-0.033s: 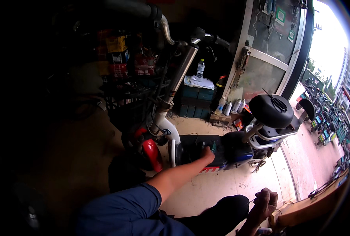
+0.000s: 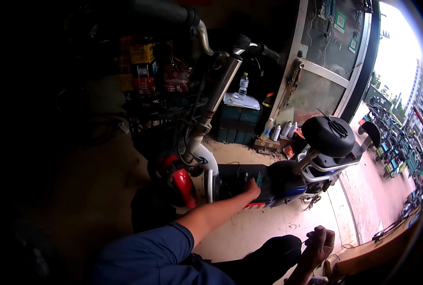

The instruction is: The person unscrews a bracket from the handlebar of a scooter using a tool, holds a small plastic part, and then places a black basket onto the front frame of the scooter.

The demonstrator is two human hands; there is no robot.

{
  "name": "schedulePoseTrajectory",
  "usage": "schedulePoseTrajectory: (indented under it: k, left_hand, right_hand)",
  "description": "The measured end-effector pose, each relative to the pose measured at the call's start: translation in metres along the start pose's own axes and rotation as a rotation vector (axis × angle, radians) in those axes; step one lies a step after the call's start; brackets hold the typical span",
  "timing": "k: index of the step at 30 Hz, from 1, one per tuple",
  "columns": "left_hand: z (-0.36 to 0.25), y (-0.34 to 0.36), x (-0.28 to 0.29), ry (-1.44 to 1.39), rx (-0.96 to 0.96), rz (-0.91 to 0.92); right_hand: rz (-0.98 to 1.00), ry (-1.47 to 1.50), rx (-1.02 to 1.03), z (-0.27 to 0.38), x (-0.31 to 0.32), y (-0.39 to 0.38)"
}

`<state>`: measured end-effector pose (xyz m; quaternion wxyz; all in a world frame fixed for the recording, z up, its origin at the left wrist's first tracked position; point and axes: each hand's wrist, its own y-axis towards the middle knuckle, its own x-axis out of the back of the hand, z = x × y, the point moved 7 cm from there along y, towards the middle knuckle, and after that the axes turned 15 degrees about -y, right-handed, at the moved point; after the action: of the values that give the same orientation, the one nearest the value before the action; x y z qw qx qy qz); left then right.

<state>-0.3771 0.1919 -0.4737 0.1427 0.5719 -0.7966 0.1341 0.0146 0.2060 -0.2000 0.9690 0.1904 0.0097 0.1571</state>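
The left hand point(image 2: 251, 186) presses flat on the scooter point(image 2: 249, 183) footboard at centre, the right hand point(image 2: 319, 242) curls loosely, empty, near right; leaning harder could tip the scooter over.

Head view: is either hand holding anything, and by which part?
The left hand rests on the scooter's black footboard, gripping nothing visible. The right hand is closed in a fist; whether it holds anything cannot be told.

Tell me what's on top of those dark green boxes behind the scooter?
On the green boxes lies a white cloth or paper bundle, and a clear plastic bottle stands behind it. Whatever is under the bundle stays hidden.
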Motion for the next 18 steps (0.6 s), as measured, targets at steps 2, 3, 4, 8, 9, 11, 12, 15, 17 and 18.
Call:
schedulePoseTrajectory:
  k: [2,3,4,8,9,11,12,15,17,18]
  left_hand:
    - [-0.028,-0.014,0.003,-0.075,-0.104,0.135]
    - [-0.045,-0.023,0.014,-0.101,-0.158,0.201]
    - [-0.070,-0.036,0.033,-0.139,-0.297,0.183]
    - [-0.157,-0.062,0.138,-0.604,-0.519,0.429]
    - [-0.202,-0.092,0.184,-0.543,-0.569,0.452]
    - [-0.241,-0.122,0.238,-0.590,-0.567,0.594]
    - [-0.252,-0.132,0.257,-0.584,-0.542,0.617]
    - [-0.268,-0.143,0.296,-0.619,-0.509,0.599]
    - [-0.280,-0.138,0.320,-0.701,-0.589,0.471]
    - [-0.282,-0.135,0.330,-0.718,-0.642,0.401]
  right_hand:
    - [0.039,0.011,0.027,0.006,-0.015,0.007]
    - [0.074,0.057,0.022,0.006,-0.024,0.012]
    - [0.096,0.005,0.040,0.017,-0.037,0.018]
    - [0.245,0.144,0.109,0.052,-0.105,0.040]
    - [0.233,0.203,0.119,0.064,-0.121,0.045]
    - [0.312,0.224,0.058,0.081,-0.160,0.052]
    - [0.359,0.324,0.034,0.085,-0.183,0.059]
    - [0.421,0.634,-0.148,0.103,-0.247,0.073]
    - [0.534,0.792,-0.193,0.103,-0.282,0.084]
    - [0.556,0.788,-0.246,0.101,-0.292,0.082]
